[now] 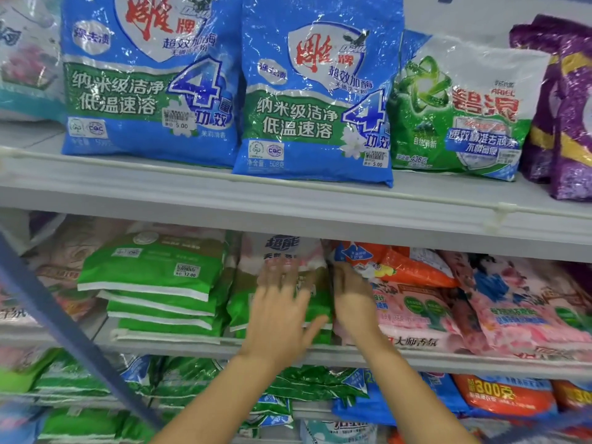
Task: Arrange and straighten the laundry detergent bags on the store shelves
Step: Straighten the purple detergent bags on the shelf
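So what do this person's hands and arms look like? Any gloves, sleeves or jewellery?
Both are bare. The left hand and right hand have no gloves, and the forearms show no sleeves down to the picture's lower edge. No watch or bracelet shows at either wrist. The fingers are blurred, so rings cannot be ruled out.

Above the left hand point(278, 302) and right hand point(352, 293), the grey upper shelf point(192, 190) carried a blue bag point(150, 84), a second blue bag point(317, 100), a green-and-white bag point(458, 116) and a purple bag point(563, 107). On the middle shelf point(192, 342), stacked green bags point(160, 283) lay left of the left hand, pink bags point(416, 312) right of the right.
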Motion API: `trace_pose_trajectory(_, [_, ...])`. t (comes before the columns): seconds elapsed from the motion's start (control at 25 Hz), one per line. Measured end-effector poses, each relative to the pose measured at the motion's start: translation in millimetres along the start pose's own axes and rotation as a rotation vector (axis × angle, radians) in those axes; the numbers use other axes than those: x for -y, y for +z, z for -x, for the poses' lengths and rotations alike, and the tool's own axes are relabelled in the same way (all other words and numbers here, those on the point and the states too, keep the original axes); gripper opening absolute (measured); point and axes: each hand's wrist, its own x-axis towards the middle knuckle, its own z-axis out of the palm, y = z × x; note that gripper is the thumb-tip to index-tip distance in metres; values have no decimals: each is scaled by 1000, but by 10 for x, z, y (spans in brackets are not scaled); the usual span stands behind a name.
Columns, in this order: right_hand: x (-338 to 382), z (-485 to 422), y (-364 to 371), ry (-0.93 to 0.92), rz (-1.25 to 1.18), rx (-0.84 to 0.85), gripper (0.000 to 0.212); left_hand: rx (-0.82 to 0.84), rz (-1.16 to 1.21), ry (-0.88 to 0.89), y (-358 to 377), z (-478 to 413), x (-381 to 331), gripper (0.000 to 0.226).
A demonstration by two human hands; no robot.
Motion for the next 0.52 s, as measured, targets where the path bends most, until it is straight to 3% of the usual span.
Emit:
trace_pose_trajectory(0.08, [-149, -114, -154, 2, 174, 95, 30, 83, -4, 112, 70, 1, -147, 80])
trace_pose_trajectory(0.2, [-271, -235, -176, -89, 364, 278, 40, 150, -35, 97, 240, -75, -87, 87])
trace_pose_trajectory(0.4, [-436, -556, -204, -186, 378, 162, 47, 74, 3, 72, 379, -19, 56, 88])
trace_pose_trajectory(0.52, [-480, -669, -112, -291, 446, 224, 30, -20, 31, 17, 412, -28, 110, 86])
